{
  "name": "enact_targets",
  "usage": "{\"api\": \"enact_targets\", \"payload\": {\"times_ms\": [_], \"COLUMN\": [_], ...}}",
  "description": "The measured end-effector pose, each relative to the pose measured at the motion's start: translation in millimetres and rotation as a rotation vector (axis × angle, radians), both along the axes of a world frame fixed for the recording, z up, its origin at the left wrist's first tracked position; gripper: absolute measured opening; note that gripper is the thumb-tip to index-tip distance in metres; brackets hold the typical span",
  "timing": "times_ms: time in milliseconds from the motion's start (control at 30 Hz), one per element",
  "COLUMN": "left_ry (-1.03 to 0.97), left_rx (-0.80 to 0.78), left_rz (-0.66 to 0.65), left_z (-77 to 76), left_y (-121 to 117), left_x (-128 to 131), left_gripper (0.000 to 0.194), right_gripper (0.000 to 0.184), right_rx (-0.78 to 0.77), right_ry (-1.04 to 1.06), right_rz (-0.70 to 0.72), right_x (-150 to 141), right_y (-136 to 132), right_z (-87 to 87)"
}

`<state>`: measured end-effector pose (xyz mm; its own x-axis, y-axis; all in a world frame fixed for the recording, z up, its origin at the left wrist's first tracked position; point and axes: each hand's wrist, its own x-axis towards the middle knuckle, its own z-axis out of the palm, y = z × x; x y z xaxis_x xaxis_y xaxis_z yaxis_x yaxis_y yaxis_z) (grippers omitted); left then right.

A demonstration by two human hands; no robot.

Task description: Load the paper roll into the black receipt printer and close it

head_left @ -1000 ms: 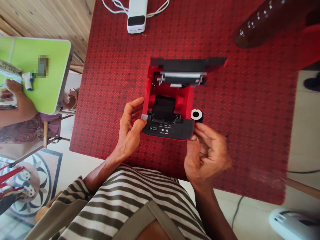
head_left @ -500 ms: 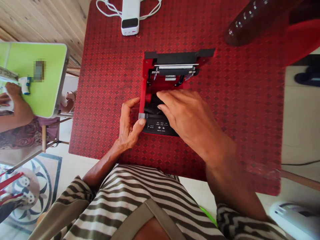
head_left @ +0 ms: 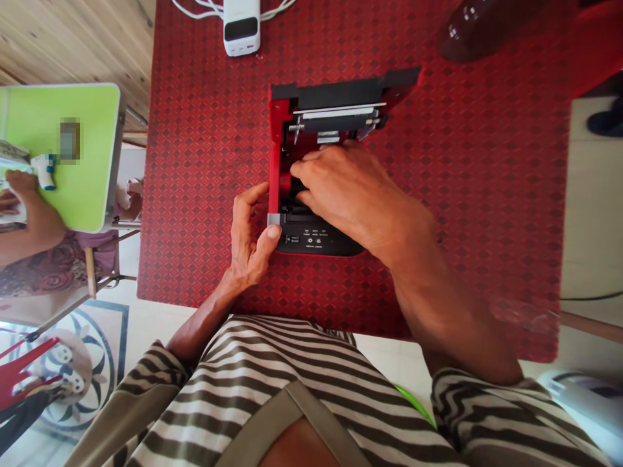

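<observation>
The device (head_left: pixel 318 232) looks like smooth red and matt black plastic with shiny metal bits; the table (head_left: pixel 204 130) has a slightly glossy patterned surface.

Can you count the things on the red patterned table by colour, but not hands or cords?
White: 1, the white plastic power bank
Red and black: 1, the open plastic machine
Dark brown: 1, the shiny bottle
Total: 3
</observation>
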<state>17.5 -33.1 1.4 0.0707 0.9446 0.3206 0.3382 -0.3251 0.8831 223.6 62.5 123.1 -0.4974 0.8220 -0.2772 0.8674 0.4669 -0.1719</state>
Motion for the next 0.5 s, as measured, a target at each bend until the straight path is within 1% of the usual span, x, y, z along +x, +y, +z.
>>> {"api": "enact_targets", "payload": {"times_ms": [100, 167, 267, 367, 433, 500], "left_ry": [-0.021, -0.071, -0.131, -0.131, -0.137, -0.134], "left_rx": [-0.007, 0.005, -0.007, -0.023, -0.01, -0.006], "left_rz": [-0.012, -0.019, -0.032, -0.027, -0.024, -0.028], "left_z": [-0.4, -0.5, 0.8, 2.5, 3.4, 4.2], "left_y": [0, 0, 0, -1, -1, -1], "left_x": [1, 2, 5, 6, 6, 6], "left_gripper": [0.068, 0.068, 0.067, 0.066, 0.065, 0.066], "right_gripper": [0.033, 0.033, 0.028, 0.027, 0.027, 0.023], "right_rx": [0.02, 0.051, 0.138, 0.206, 0.212, 0.192], "right_ry": [0.006, 0.038, 0.136, 0.19, 0.191, 0.228], "right_rz": [-0.009, -0.034, -0.078, -0.067, -0.086, -0.142], "right_x": [2, 6, 12, 15, 13, 10], "right_y": [-1, -4, -9, -12, -16, -22], "right_z": [1.8, 0.3, -5.6, -9.4, -7.5, -1.8]}}
